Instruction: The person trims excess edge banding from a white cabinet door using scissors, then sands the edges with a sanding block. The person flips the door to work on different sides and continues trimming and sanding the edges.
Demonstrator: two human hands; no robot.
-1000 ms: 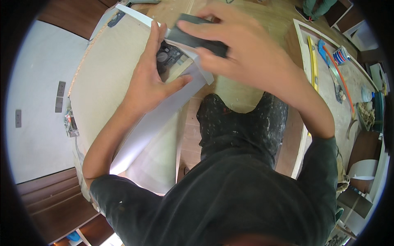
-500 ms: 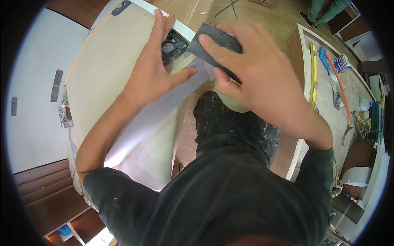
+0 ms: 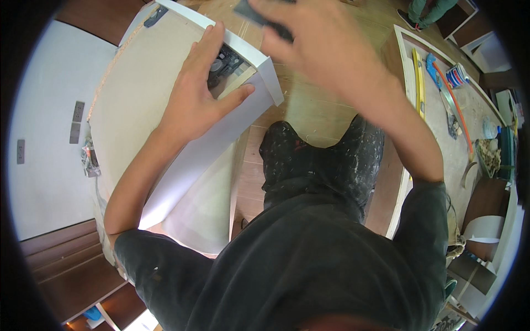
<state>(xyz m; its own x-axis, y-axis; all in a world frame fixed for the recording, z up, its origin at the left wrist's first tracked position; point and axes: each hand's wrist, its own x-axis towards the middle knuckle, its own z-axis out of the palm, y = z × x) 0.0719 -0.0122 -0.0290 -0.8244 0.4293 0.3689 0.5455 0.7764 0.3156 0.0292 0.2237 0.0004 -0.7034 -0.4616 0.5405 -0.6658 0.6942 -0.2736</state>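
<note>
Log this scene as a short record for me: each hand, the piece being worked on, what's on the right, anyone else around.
Left hand: spread over one corner of the board, beside a dark fitting
Right hand: closed around a dark block
Piece: pale board with white edging
At right: yellow level, blue-handled tool, striped can
Other person: legs at upper right
</note>
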